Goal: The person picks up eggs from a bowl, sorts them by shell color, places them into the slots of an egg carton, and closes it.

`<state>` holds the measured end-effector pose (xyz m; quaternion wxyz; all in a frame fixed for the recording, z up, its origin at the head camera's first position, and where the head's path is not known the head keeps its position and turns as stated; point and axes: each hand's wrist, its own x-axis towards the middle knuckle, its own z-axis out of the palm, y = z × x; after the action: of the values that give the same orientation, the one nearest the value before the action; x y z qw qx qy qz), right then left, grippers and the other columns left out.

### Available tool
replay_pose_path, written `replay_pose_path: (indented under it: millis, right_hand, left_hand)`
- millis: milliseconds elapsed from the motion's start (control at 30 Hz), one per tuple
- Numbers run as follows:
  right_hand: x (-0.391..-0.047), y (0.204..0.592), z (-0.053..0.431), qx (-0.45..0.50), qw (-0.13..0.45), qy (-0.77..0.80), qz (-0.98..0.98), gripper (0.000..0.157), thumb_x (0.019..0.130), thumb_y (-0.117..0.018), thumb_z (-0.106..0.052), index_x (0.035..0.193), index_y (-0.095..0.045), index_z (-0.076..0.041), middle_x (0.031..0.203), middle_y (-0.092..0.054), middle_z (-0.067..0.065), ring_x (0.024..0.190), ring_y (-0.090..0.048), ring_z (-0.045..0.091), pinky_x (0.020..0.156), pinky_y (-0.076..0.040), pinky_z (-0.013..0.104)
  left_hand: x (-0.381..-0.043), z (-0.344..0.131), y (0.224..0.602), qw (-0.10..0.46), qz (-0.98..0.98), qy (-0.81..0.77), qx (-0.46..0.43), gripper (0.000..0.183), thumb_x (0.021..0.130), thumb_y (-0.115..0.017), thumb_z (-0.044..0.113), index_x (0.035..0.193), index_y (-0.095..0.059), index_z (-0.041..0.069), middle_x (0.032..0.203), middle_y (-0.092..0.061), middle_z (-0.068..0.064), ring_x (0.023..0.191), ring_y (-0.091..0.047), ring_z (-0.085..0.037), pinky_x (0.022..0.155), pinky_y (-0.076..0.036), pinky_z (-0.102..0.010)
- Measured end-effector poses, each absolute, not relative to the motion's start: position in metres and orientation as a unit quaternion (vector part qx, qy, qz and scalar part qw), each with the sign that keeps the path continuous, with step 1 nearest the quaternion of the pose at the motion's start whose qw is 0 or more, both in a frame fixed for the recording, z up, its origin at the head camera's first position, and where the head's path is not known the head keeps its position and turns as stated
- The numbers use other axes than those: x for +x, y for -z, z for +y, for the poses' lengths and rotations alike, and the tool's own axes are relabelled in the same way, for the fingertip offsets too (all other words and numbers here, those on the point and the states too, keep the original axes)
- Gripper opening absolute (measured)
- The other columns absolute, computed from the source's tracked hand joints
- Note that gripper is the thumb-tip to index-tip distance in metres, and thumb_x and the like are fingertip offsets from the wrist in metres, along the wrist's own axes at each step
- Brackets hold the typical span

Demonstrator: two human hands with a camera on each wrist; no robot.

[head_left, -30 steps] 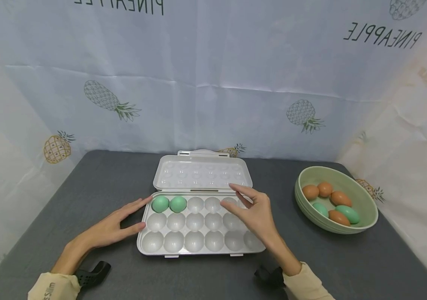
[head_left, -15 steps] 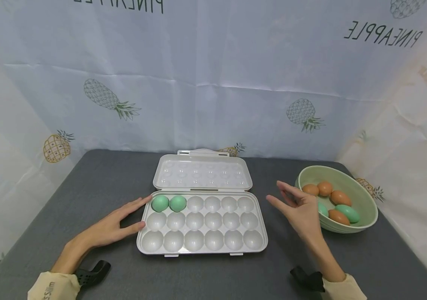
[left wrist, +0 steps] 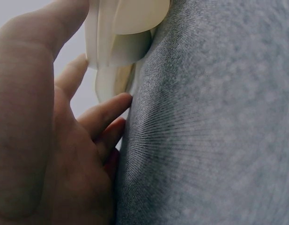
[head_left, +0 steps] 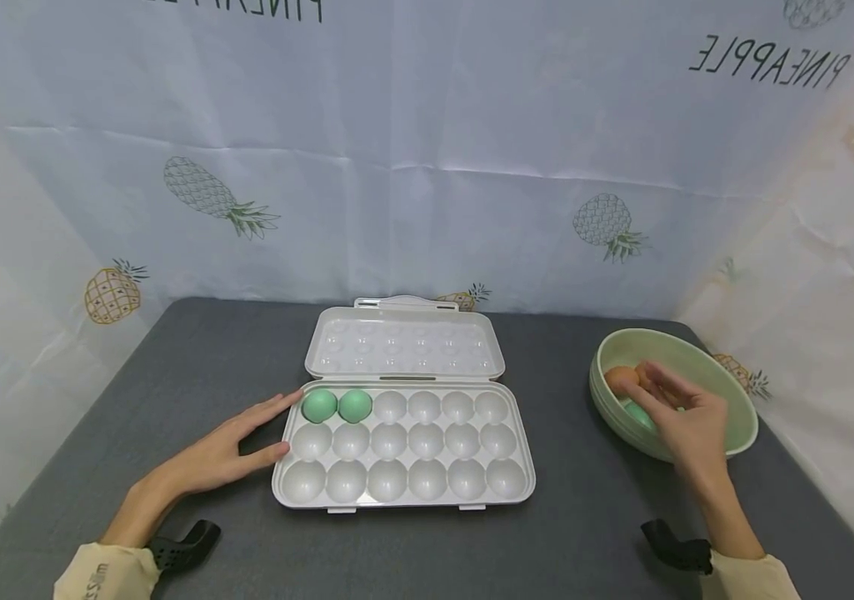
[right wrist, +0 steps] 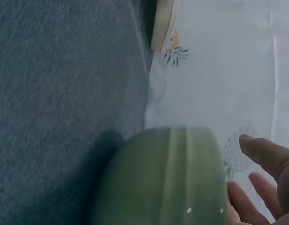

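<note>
Currently, the left hand (head_left: 218, 454) spreads its fingers against the egg tray (head_left: 407, 464) bearing 2 green eggs (head_left: 355, 406), while the right hand (head_left: 685, 417), fingers parted and seemingly empty, hovers at the bowl (head_left: 741, 415).

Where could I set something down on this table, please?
Bare table lies between egg tray and green bowl, in front of the tray, and left of the open lid. Crowded: the tray's left edge, by the left hand; the bowl, with the right hand among eggs.

Soft light fills the head view, the curtain (head_left: 397, 233) warmer at right. Both wrist views are dimmer; in the right one the bowl (right wrist: 149, 183) is blurred, its shadow darkening the table (right wrist: 64, 84).
</note>
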<state>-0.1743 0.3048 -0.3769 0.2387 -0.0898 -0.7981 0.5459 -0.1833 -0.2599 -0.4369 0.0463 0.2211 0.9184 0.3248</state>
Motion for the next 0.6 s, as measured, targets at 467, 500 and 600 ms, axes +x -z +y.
replay_pose_path:
  millis: [467, 500, 600]
  right_hand:
    - [-0.18, 0.377, 0.323, -0.084, 0.164, -0.353, -0.917, 0.051, 0.084, -0.085, -0.022, 0.122, -0.071, 0.007, 0.094, -0.079, -0.002, 0.076, -0.05, -0.024, 0.066, -0.048, 0.006]
    - [-0.181, 0.378, 0.324, -0.075, 0.16, -0.342, -0.923, 0.049, 0.084, -0.085, -0.019, 0.121, -0.071, 0.009, 0.099, -0.079, 0.01, 0.075, -0.05, -0.024, 0.073, -0.049, 0.009]
    - [-0.184, 0.38, 0.327, -0.064, 0.139, -0.308, -0.939, 0.046, 0.084, -0.083, -0.017, 0.119, -0.071, 0.011, 0.113, -0.072, 0.031, 0.074, -0.051, -0.02, 0.088, -0.05, 0.032]
  left_hand:
    - [-0.182, -0.261, 0.438, 0.039, 0.919, -0.326, 0.22, 0.069, 0.099, -0.066, 0.039, 0.16, -0.033, 0.037, 0.162, -0.04, -0.019, 0.148, -0.035, -0.054, 0.107, -0.034, -0.078]
    - [-0.182, -0.261, 0.438, 0.04, 0.919, -0.325, 0.22, 0.069, 0.099, -0.066, 0.04, 0.16, -0.033, 0.037, 0.162, -0.04, -0.02, 0.148, -0.034, -0.054, 0.107, -0.035, -0.078]
    - [-0.183, -0.26, 0.437, 0.044, 0.918, -0.326, 0.222, 0.069, 0.099, -0.066, 0.04, 0.16, -0.033, 0.038, 0.162, -0.039, -0.023, 0.148, -0.034, -0.055, 0.107, -0.034, -0.078]
